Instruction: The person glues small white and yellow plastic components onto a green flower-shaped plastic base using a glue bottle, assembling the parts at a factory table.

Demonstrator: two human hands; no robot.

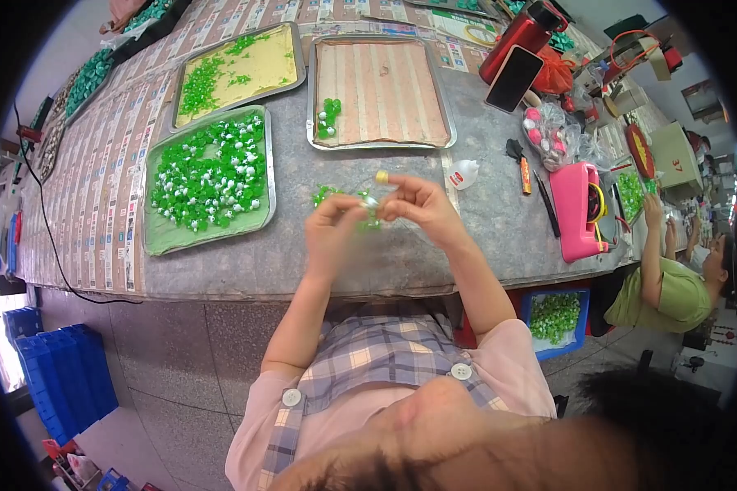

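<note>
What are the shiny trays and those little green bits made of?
The trays look like bare metal: grey, with glinting raised rims. The green bits seem to be glossy plastic or glass beads, bright and see-through looking; the picture cannot tell which. The left hand and right hand pinch some.

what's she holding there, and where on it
Both hands, left hand and right hand, pinch a small clear and green piece at its ends; details too blurred.

Small green piece btwn fingers too blurred.

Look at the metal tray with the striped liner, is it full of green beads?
No, the striped tray holds only one small clump of green beads near its left edge.
</note>
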